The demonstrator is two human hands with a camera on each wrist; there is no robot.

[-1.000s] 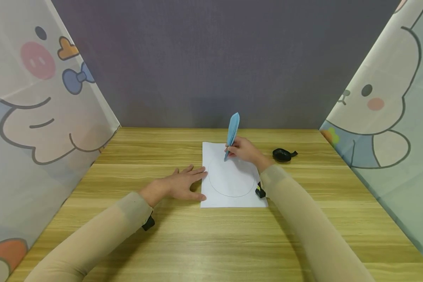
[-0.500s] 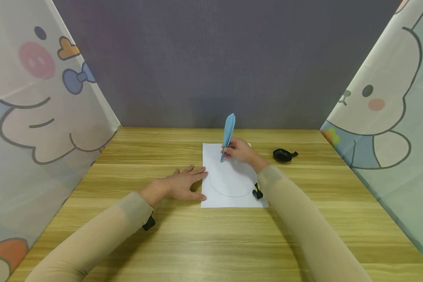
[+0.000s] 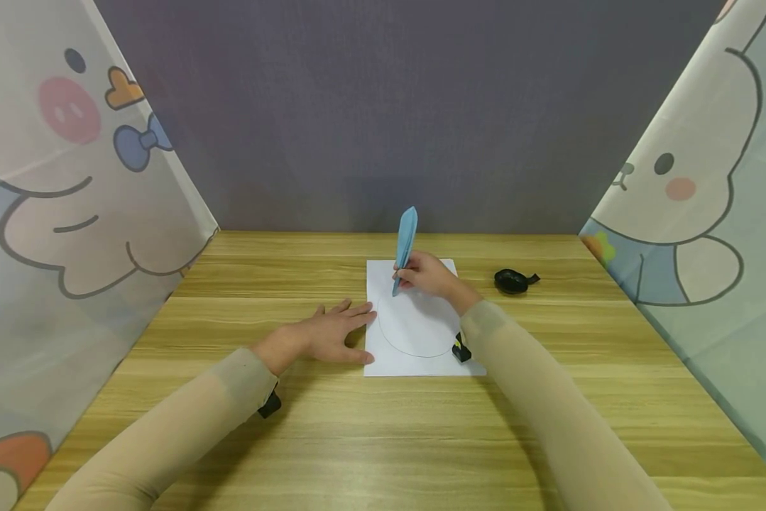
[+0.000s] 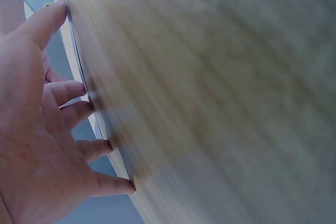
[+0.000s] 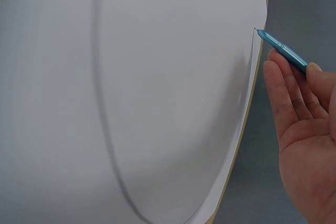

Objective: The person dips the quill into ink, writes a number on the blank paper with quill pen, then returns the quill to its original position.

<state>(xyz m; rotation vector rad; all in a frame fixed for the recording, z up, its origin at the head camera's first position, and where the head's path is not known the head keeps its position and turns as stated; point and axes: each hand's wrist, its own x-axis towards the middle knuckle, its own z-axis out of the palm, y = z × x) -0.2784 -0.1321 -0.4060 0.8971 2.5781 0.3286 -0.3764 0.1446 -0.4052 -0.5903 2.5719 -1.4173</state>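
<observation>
In the head view my right hand (image 3: 430, 273) holds a light-blue feather pen (image 3: 406, 235) near its lower end, plume pointing up. The pen's tip meets the upper part of a white sheet of paper (image 3: 379, 362). A thin curved pencil-like line (image 3: 421, 356) forms most of a large circle on the sheet. The right wrist view shows the pen's shiny blue barrel (image 5: 283, 50) pinched by the right hand (image 5: 307, 150), its point at the end of the line. My left hand (image 3: 328, 335) lies with spread fingers, fingertips on the sheet's left edge.
The sheet lies on a wood-grain table (image 3: 383, 440). A small black rounded object with a short strap (image 3: 512, 281) sits to the right of the paper. A dark grey panel (image 3: 383, 113) stands behind, and cartoon-printed cloths (image 3: 696, 184) flank the table.
My right hand and the feather pen have moved left and slightly toward me along the top of the circle. The left hand and the sheet stay in place.
</observation>
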